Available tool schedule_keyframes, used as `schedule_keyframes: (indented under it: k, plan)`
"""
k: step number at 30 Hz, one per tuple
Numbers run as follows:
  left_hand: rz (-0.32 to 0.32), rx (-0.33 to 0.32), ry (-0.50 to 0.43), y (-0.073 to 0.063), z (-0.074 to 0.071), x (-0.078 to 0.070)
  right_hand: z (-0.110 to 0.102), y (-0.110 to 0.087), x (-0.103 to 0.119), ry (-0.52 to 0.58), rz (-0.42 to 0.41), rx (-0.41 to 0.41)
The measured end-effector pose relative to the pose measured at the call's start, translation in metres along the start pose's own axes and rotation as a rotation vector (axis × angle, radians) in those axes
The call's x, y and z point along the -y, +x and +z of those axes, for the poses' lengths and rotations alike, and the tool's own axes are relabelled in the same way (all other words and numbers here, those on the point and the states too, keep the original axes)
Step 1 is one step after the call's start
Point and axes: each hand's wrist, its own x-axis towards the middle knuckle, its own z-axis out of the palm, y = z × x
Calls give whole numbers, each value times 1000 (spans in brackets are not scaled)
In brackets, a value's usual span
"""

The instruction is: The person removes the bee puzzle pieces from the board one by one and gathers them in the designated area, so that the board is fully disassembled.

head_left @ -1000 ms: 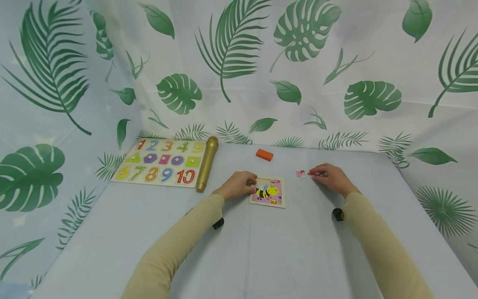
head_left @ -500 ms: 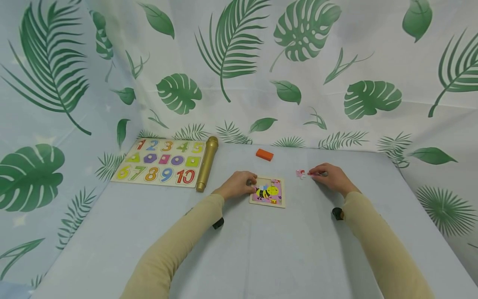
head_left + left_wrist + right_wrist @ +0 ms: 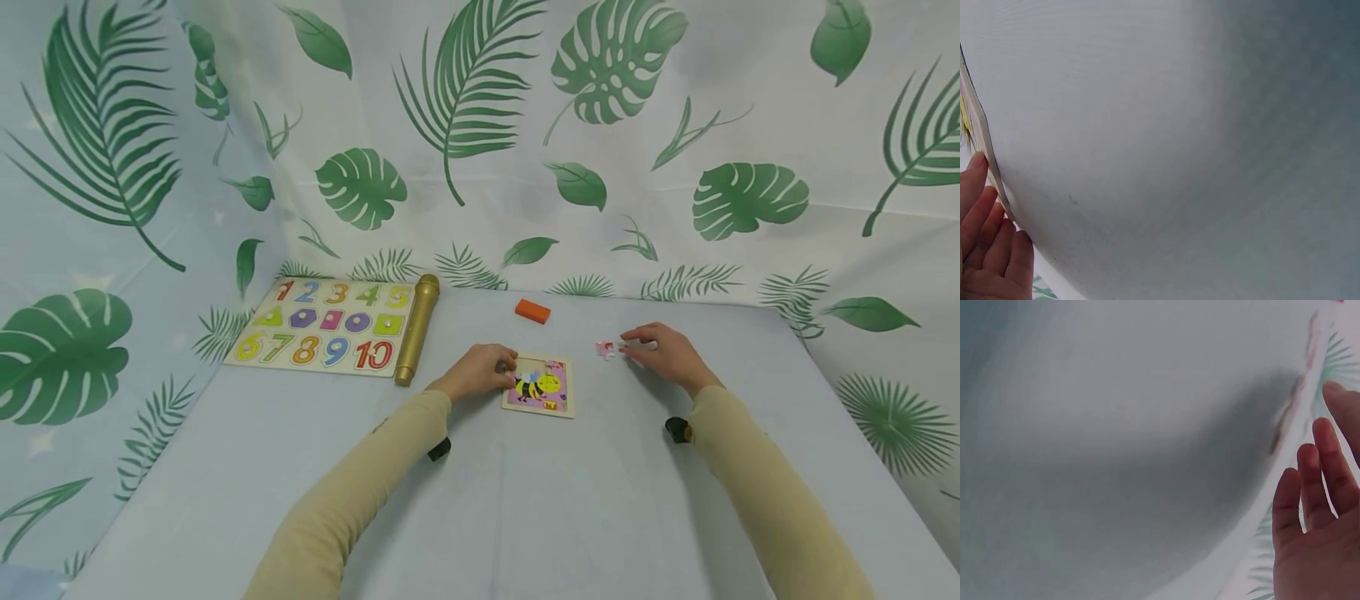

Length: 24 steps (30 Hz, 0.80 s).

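Observation:
A square wooden jigsaw puzzle [image 3: 536,386] with a yellow-and-black bee lies flat on the table; bare wood shows in its upper left part. My left hand [image 3: 477,371] holds the puzzle's left edge, thumb and fingers against the frame [image 3: 984,134] in the left wrist view. To the right, small pink-and-red puzzle pieces [image 3: 604,349] lie on the cloth. Just beside them is my right hand [image 3: 663,353], its thumb and fingers apart. Nothing is between those fingers in the right wrist view, where the loose pieces [image 3: 1288,415] appear edge-on and blurred.
An orange block [image 3: 532,311] lies behind the bee puzzle. At the far left are a wooden number-and-shape board [image 3: 322,325] and a gold microphone-shaped cylinder [image 3: 417,329] along its right side. A leaf-printed cloth [image 3: 510,167] hangs behind the table.
My right hand's fingers have spread apart from the puzzle piece they were pinching, which stays on the table. My left hand has kept its place on the bee puzzle.

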Motion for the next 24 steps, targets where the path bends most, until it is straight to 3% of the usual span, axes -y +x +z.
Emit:
schedule_keyframes:
  k: [6, 15, 24]
  plan:
    - [-1, -1, 7, 1, 0, 1, 6, 4, 23, 22, -56, -29]
    - [-7, 6, 13, 2, 1, 1, 36, 0, 57, 110, -91, 65]
    - [-1, 3, 11, 2, 2, 2, 58, -1, 70, 175, -82, 110]
